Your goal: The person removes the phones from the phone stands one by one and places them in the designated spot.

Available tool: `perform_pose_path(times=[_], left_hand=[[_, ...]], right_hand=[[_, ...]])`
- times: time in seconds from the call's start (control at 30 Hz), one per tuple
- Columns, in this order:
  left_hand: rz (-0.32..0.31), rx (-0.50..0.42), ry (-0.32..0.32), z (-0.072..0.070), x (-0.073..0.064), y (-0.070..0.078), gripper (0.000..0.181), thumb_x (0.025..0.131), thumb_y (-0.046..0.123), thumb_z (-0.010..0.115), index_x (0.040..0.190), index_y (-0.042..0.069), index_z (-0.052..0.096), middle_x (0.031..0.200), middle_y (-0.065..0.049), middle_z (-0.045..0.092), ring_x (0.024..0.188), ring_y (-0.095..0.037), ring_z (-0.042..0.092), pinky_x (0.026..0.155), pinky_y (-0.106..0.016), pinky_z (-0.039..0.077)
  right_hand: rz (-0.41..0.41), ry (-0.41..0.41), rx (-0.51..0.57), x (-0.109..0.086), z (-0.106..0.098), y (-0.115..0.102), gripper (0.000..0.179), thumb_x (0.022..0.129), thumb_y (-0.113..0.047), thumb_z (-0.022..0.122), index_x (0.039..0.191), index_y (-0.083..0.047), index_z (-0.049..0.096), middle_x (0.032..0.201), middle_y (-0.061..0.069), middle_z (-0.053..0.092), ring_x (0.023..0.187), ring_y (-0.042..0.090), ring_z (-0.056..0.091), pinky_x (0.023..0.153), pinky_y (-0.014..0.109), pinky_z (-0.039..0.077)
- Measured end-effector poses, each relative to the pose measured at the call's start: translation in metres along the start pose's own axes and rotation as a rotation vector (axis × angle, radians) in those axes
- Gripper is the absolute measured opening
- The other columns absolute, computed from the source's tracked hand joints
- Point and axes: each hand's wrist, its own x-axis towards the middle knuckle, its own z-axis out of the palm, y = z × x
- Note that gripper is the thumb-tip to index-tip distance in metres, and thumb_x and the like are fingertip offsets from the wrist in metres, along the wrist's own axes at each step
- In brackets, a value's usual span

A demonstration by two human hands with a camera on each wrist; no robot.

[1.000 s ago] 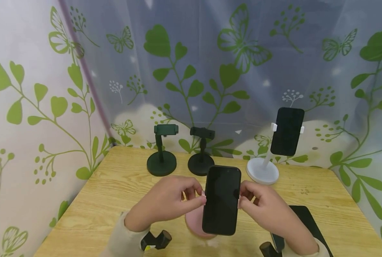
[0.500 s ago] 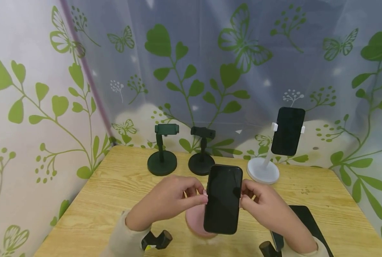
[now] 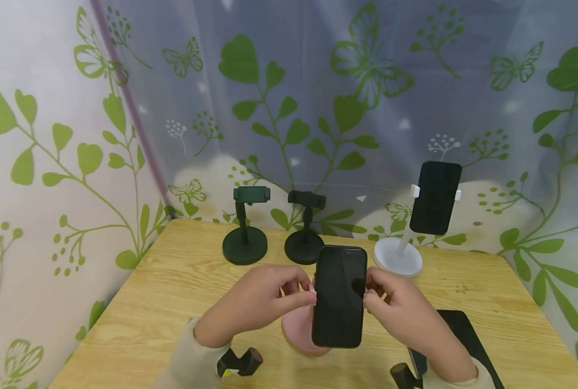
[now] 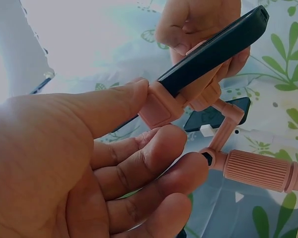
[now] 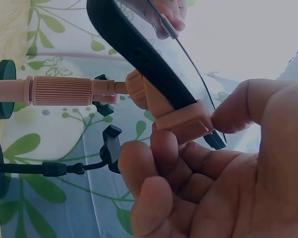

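A black smartphone sits upright, screen toward me, in the clamp of a pink phone stand. In the head view the phone hides much of the stand. My left hand pinches the left clamp end between thumb and fingertips. On the opposite side, my right hand pinches the other pink clamp end the same way. The left wrist view shows the stand's hinged arm and ribbed pole behind the phone.
Behind stand a dark green phone stand, a black phone stand and a white phone stand bearing another black phone. A flat black tablet-like slab lies under my right forearm. A patterned curtain borders the wooden table.
The phone has shifted slightly up and to the right in the head view and looks a little shorter. Both hands have kept their pinch and moved slightly with it.
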Motion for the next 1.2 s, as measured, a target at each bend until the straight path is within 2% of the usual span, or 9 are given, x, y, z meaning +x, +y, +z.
perform_pose_path(times=[0.37, 0.7, 0.93, 1.2], left_hand=[[-0.008, -0.011, 0.017, 0.002, 0.0, 0.0, 0.021, 0.101, 0.045, 0.066, 0.101, 0.025, 0.071, 0.077, 0.018, 0.063, 0.066, -0.001, 0.059, 0.065, -0.025, 0.052], [-0.012, -0.009, 0.033, 0.005, 0.001, 0.002, 0.017, 0.1, 0.044, 0.068, 0.101, 0.027, 0.071, 0.076, 0.02, 0.062, 0.067, 0.0, 0.059, 0.066, -0.024, 0.053], [0.017, -0.015, 0.039, 0.005, 0.002, 0.0, 0.018, 0.101, 0.042, 0.068, 0.102, 0.024, 0.072, 0.074, 0.018, 0.062, 0.064, 0.0, 0.058, 0.064, -0.024, 0.053], [0.024, -0.031, 0.039, 0.005, 0.003, -0.001, 0.02, 0.101, 0.04, 0.068, 0.101, 0.021, 0.073, 0.074, 0.017, 0.062, 0.063, 0.0, 0.057, 0.064, -0.024, 0.053]], right_hand=[[-0.008, -0.037, 0.064, 0.002, -0.002, 0.004, 0.01, 0.098, -0.007, 0.053, 0.098, -0.011, 0.062, 0.081, 0.0, 0.061, 0.073, 0.013, 0.057, 0.058, 0.03, 0.047], [0.036, -0.002, 0.019, 0.0, -0.002, 0.002, 0.01, 0.099, -0.01, 0.054, 0.101, -0.013, 0.064, 0.086, -0.001, 0.06, 0.077, 0.016, 0.055, 0.06, 0.029, 0.044], [0.051, -0.016, -0.014, -0.002, -0.002, -0.004, 0.014, 0.104, -0.01, 0.048, 0.099, -0.014, 0.061, 0.084, 0.001, 0.061, 0.072, 0.015, 0.057, 0.063, 0.032, 0.046], [0.11, -0.027, -0.061, -0.001, -0.001, -0.009, 0.015, 0.106, -0.013, 0.044, 0.1, -0.015, 0.058, 0.086, 0.0, 0.059, 0.076, 0.018, 0.058, 0.068, 0.035, 0.047]])
